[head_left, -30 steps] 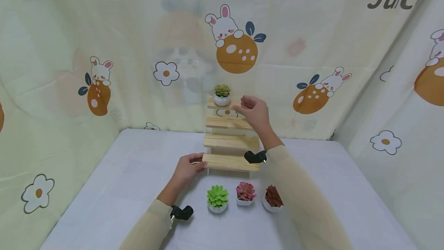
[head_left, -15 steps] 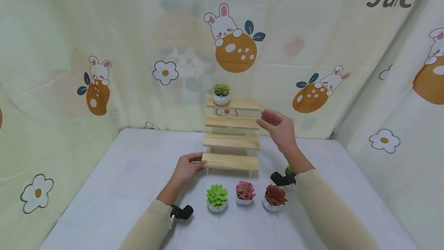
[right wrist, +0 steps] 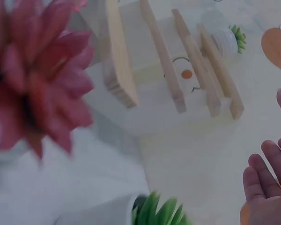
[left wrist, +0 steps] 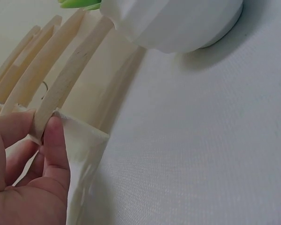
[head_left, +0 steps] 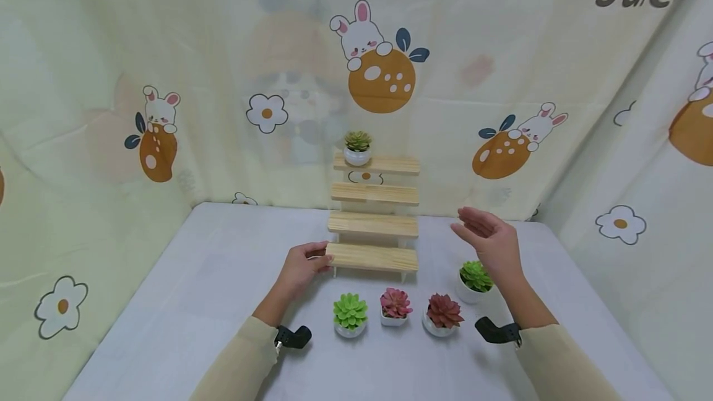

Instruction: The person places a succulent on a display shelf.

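My left hand (head_left: pixel 298 272) pinches the left end of the lowest board of a four-step wooden display stand (head_left: pixel 372 257); the left wrist view shows thumb and fingers (left wrist: pixel 56 145) on both faces of that board. A green potted succulent (head_left: pixel 357 148) sits at the left end of the top step. To the right of the stand, my right hand (head_left: pixel 494 246) hovers with nothing in it, fingers apart from the thumb. Just below it stands a bright green succulent in a white pot (head_left: pixel 475 280), partly covered by the hand.
In front of the stand, a light green succulent (head_left: pixel 350 314), a pink succulent (head_left: pixel 395 306) and a dark red succulent (head_left: pixel 443 314) stand in a row in white pots. A patterned curtain (head_left: pixel 267 159) hangs behind the white table (head_left: pixel 234 240).
My right hand has moved away from the top step, rightward and down, uncovering the dark red succulent and most of the bright green one. The left hand keeps its hold on the stand.
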Tool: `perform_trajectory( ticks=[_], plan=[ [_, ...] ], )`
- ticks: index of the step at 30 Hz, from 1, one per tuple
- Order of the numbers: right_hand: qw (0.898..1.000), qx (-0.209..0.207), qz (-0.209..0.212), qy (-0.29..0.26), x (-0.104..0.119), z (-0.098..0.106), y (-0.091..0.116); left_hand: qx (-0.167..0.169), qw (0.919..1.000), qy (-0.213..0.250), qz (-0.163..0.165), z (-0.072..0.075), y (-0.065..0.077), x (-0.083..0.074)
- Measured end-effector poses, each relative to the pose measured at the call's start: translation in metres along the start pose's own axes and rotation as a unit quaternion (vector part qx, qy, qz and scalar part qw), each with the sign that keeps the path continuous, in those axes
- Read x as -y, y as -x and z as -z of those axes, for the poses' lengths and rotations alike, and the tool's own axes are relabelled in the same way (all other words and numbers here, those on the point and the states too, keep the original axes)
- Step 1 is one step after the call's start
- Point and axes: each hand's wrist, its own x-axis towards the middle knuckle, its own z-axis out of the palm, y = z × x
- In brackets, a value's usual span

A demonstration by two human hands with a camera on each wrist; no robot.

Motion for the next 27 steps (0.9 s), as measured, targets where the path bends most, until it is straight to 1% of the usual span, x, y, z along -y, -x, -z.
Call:
perform_trajectory(
  ticks=[4,8,11,13,19,27],
  plan=[
    [0.999,0.001,-0.005,0.036,-0.014,0.014,0.016,-0.005,1.0000,-0.002,0.004,-0.001,0.000,-0.001],
    [0.996,0.031,-0.018,0.085,-0.028,0.025,0.030,-0.008,1.0000,0.001,0.004,-0.002,0.000,-0.002],
    [0.994,0.052,-0.023,0.097,-0.039,0.030,0.040,-0.010,0.9999,0.003,0.004,-0.002,0.000,-0.002],
    [0.993,0.052,-0.024,0.099,-0.047,0.032,0.046,-0.009,0.9999,0.003,0.004,-0.002,0.000,-0.001],
    [0.995,0.042,-0.030,0.081,-0.070,0.032,0.063,-0.007,1.0000,-0.003,0.004,-0.001,-0.001,-0.001],
    [0.997,0.037,-0.063,0.025,-0.088,0.025,0.072,-0.008,0.9999,-0.013,0.002,-0.002,0.001,-0.002]
  ],
)
